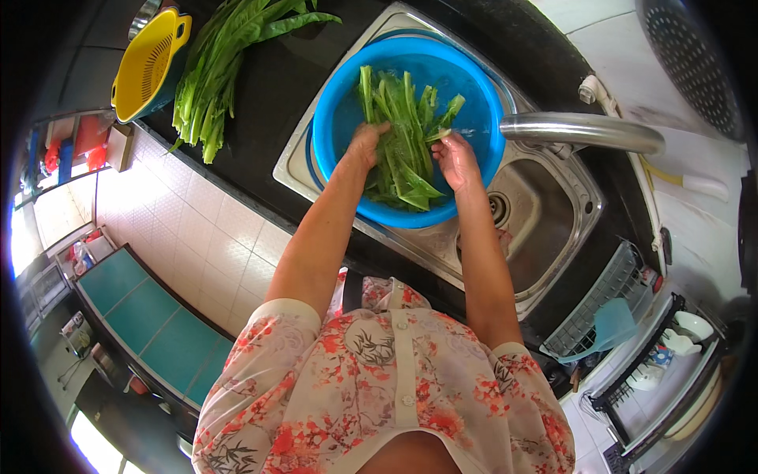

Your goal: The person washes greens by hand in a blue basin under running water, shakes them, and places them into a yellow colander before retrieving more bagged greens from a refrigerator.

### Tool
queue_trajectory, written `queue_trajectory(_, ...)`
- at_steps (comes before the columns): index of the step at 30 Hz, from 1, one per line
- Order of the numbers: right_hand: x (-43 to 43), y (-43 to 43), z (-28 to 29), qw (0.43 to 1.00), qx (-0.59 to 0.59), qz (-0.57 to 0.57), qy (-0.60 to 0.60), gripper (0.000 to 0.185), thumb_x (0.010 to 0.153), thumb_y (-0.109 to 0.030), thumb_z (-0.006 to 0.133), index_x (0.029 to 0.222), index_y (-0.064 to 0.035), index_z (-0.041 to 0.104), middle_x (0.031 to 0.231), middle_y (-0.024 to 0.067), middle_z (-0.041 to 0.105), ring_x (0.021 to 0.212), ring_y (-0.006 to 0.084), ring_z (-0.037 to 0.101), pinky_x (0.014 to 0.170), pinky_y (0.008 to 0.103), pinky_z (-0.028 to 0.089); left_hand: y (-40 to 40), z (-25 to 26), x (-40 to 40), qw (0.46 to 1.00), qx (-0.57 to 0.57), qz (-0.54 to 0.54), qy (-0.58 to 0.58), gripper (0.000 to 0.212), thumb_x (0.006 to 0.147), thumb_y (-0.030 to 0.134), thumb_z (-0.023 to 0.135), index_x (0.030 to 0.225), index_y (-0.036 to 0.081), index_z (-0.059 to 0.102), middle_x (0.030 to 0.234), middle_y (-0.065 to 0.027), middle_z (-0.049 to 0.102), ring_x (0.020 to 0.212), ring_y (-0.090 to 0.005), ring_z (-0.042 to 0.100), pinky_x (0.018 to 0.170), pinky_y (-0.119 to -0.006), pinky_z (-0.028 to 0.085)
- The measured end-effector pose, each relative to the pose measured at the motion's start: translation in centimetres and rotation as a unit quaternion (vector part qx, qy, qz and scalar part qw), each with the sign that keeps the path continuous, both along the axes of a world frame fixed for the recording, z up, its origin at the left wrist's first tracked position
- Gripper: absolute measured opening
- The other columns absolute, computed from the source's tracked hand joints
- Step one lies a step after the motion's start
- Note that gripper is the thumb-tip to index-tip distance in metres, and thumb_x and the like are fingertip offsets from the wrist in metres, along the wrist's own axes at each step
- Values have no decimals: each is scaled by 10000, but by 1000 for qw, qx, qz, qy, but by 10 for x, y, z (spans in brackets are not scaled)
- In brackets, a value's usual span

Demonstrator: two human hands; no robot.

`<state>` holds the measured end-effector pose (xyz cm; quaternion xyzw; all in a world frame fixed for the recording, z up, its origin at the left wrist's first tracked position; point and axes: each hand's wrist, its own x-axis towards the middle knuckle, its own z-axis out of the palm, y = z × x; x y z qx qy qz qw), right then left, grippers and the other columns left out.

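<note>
A blue plastic basin (496, 112) holding water stands over the left bowl of a stainless steel sink (296, 169). Leafy green stalks (394, 112) lie in the water, cut ends pointing away from me. At their left side is my left hand (368, 144), its fingers partly hidden by the leaves. My right hand (455, 159) pinches the pale end of one leafy green stalk (441, 133) at the right side of the basin. A metal faucet (580, 127) reaches in from the right, its tip by the basin's rim.
On the black counter (260, 101) at the left lie more leafy greens (207, 89), beside a yellow colander (145, 68). The right sink bowl (545, 219) has a drain. Nearer on the right are a wire dish rack (604, 296), a light blue plastic scoop (613, 323) and a rack with white dishes (681, 340).
</note>
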<state>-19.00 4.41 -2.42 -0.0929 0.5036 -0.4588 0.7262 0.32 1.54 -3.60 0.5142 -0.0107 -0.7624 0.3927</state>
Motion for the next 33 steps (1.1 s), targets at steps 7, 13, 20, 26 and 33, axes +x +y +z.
queue_trajectory(7, -1, 12, 10, 992, -69, -69, -74, 101, 849, -60, 510, 942, -82, 544, 972, 56, 597, 757, 128, 538, 628, 268, 437, 1, 9, -3, 999, 13, -30, 35, 303, 883, 141, 445, 1138, -16, 491, 1029, -181, 585, 904, -300, 598, 794, -451, 498)
queue_trajectory(13, -2, -4, 9, 993, 25, -104, 49, 64, 885, -89, 495, 929, -59, 529, 927, 92, 585, 754, 151, 538, 602, 271, 455, 1, 0, 1, 992, 9, -33, 122, 321, 865, 115, 456, 1132, -63, 476, 1027, -203, 580, 890, -311, 606, 779, -447, 509)
queue_trajectory(20, 3, 7, 7, 986, -69, -90, -121, 302, 782, -73, 572, 1070, -9, 507, 1014, 87, 556, 931, 214, 532, 852, 352, 423, 2, -16, 4, 985, -9, -31, 167, 300, 855, 110, 451, 1082, -78, 504, 957, -200, 602, 818, -295, 625, 748, -435, 524)
queue_trajectory(26, 25, -14, 27, 999, 13, 42, -9, 408, 825, -200, 605, 1162, -16, 468, 1104, 84, 533, 987, 208, 508, 889, 347, 392, 1, -7, 1, 988, 8, -58, 144, 283, 862, 115, 442, 1058, -72, 525, 932, -196, 611, 808, -279, 631, 737, -407, 534)
queue_trajectory(33, 37, -32, 21, 990, 33, 80, 114, 428, 864, -291, 547, 1194, -29, 471, 1085, 91, 548, 972, 194, 522, 781, 357, 445, 1, -3, -5, 998, -44, -48, -22, 302, 816, 86, 537, 1095, -31, 526, 968, -164, 611, 818, -280, 622, 704, -430, 525)
